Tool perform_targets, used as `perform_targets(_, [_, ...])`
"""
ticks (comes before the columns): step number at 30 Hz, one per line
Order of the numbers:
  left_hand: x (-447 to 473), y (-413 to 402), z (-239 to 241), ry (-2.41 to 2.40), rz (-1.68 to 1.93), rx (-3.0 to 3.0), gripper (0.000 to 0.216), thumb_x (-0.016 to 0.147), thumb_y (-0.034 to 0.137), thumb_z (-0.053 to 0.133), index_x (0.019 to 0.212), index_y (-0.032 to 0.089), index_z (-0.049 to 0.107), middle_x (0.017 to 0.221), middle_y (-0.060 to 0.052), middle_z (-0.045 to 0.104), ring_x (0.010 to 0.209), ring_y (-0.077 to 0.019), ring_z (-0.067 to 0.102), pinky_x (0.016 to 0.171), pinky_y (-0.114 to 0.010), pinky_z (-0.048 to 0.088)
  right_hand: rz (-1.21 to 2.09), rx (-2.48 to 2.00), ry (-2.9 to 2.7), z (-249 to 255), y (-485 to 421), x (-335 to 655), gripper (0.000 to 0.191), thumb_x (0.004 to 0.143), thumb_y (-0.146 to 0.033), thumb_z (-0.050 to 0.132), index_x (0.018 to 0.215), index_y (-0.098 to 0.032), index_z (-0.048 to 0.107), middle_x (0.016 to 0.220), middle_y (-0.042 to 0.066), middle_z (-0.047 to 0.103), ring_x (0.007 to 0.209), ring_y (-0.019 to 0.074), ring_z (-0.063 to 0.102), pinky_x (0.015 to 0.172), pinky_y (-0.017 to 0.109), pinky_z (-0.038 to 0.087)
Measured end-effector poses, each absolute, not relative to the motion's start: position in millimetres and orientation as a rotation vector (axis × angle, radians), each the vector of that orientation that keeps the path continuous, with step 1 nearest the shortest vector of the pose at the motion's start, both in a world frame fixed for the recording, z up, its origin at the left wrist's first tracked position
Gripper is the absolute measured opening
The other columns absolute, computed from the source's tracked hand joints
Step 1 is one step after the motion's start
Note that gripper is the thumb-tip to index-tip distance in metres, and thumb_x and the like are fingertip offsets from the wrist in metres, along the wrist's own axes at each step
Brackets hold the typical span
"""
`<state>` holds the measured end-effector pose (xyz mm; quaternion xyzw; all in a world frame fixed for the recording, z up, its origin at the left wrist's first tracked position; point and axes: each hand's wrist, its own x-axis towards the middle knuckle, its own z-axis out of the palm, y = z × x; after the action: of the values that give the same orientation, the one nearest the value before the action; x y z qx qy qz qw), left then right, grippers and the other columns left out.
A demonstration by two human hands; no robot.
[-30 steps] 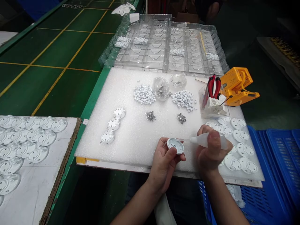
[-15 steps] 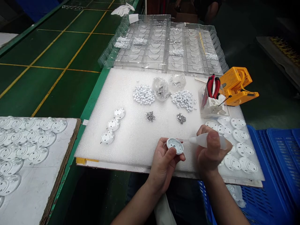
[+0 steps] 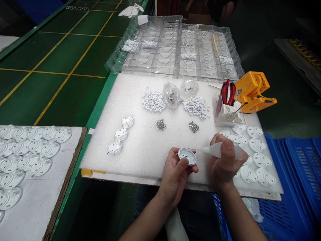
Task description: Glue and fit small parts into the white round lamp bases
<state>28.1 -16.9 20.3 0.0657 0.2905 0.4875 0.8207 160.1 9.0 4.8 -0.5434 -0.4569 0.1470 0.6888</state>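
Note:
My left hand pinches a small round white plastic cap, open side up, just above the front of a white foam sheet. My right hand is wrapped round a translucent squeeze bottle lying sideways, its thin nozzle touching the cap's right rim. Three like caps lie in a diagonal row on the foam to the left. Several more caps lie on the foam behind my right hand.
Heaps of small white parts, little metal bits and a plastic bag sit mid-foam. Clear compartment trays stand behind. At right are a clear holder with red pliers, an orange tool and blue crates. A board of caps lies at left.

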Motion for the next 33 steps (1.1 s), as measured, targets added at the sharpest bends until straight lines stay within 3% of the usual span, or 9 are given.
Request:
perform_targets(17, [27.6, -18.2, 19.7, 0.607, 1.037, 0.141, 0.042, 0.076, 0.038, 0.091, 0.095, 0.015, 0.061, 0.100, -0.003, 0.073, 0.064, -0.0060, 0.064, 0.070, -0.022, 0.053, 0.389, -1.089, -0.883, 15.7, 13.9, 156.0, 0.057, 0.095, -0.047, 0.064, 0.053, -0.022, 0.033, 0.052, -0.006, 0.024, 0.048, 0.0113, 0.026, 0.052, 0.032, 0.023])
perform_targets(21, [27.6, -18.2, 19.4, 0.607, 1.039, 0.138, 0.043, 0.076, 0.039, 0.091, 0.094, 0.015, 0.061, 0.101, -0.003, 0.073, 0.063, -0.0054, 0.063, 0.070, -0.022, 0.053, 0.562, -1.116, -0.749, 16.2, 16.8, 160.6, 0.053, 0.091, -0.065, 0.063, 0.063, -0.021, 0.050, 0.063, -0.004, 0.040, 0.055, 0.0112, 0.038, 0.052, 0.029, 0.030])
perform_targets(24, [27.6, -18.7, 18.7, 0.597, 1.043, 0.139, 0.043, 0.076, 0.038, 0.091, 0.094, 0.015, 0.060, 0.101, -0.003, 0.073, 0.063, -0.0053, 0.063, 0.070, -0.022, 0.052, 0.748, -1.232, -0.749, 16.1, 16.7, 162.2, 0.047, 0.088, -0.067, 0.067, 0.079, -0.021, 0.062, 0.069, -0.002, 0.052, 0.059, 0.0106, 0.046, 0.055, 0.026, 0.036])
perform_targets(30, [26.7, -18.9, 19.0, 0.579, 1.030, 0.139, 0.043, 0.076, 0.038, 0.091, 0.096, 0.015, 0.060, 0.103, -0.004, 0.073, 0.064, -0.0061, 0.064, 0.071, -0.022, 0.051, 1.064, -1.156, -0.552, 28.5, 24.7, 163.9, 0.047, 0.082, -0.068, 0.073, 0.089, -0.023, 0.063, 0.054, -0.009, 0.042, 0.046, 0.0076, 0.039, 0.045, 0.020, 0.034])
perform_targets(33, [26.4, -18.2, 20.1, 0.583, 1.026, 0.129, 0.043, 0.076, 0.038, 0.091, 0.095, 0.015, 0.059, 0.102, -0.004, 0.072, 0.064, -0.0061, 0.063, 0.070, -0.023, 0.050, 1.167, -1.153, -0.596, 34.3, 33.4, 167.7, 0.047, 0.074, -0.060, 0.084, 0.100, -0.026, 0.065, 0.073, -0.004, 0.065, 0.063, 0.0111, 0.062, 0.055, 0.021, 0.049])
